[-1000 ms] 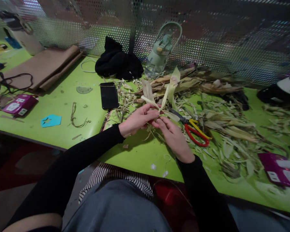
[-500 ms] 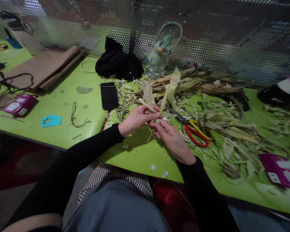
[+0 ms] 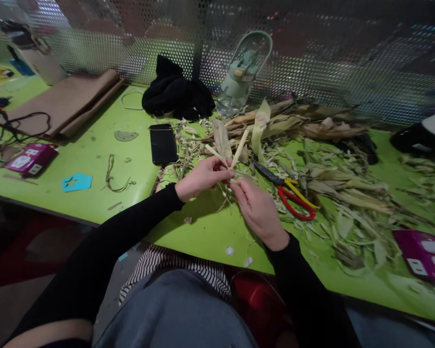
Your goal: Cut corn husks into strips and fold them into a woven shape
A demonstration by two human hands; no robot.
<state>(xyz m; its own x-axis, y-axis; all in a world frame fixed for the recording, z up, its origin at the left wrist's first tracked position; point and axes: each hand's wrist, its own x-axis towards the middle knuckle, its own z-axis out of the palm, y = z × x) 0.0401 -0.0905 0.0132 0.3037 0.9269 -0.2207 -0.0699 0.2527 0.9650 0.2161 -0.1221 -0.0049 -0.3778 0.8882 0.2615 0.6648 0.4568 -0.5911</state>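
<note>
My left hand (image 3: pixel 203 176) and my right hand (image 3: pixel 257 210) meet over the green table (image 3: pixel 94 159), both in black sleeves. The left hand's fingers are pinched round a small bundle of dried corn husk strips (image 3: pixel 235 150) that fan upward from the grip. The right hand's fingers are closed on the lower ends of the same strips, just below and right of the left hand. A pair of red and yellow scissors (image 3: pixel 293 195) lies on the table right beside the right hand.
A heap of corn husks (image 3: pixel 329 159) covers the table's right half. A black phone (image 3: pixel 163 143), a black cloth (image 3: pixel 177 94), a pale green bottle (image 3: pixel 242 72), brown paper (image 3: pixel 65 99), two purple boxes (image 3: pixel 31 158) (image 3: pixel 420 249) and a blue star cutout (image 3: pixel 77 182) lie about. A perforated metal screen (image 3: pixel 311 53) closes the back.
The husk strips have been drawn closer together into a tighter bundle. My right hand has shifted slightly down and turned its back more toward the camera. The left hand has barely moved.
</note>
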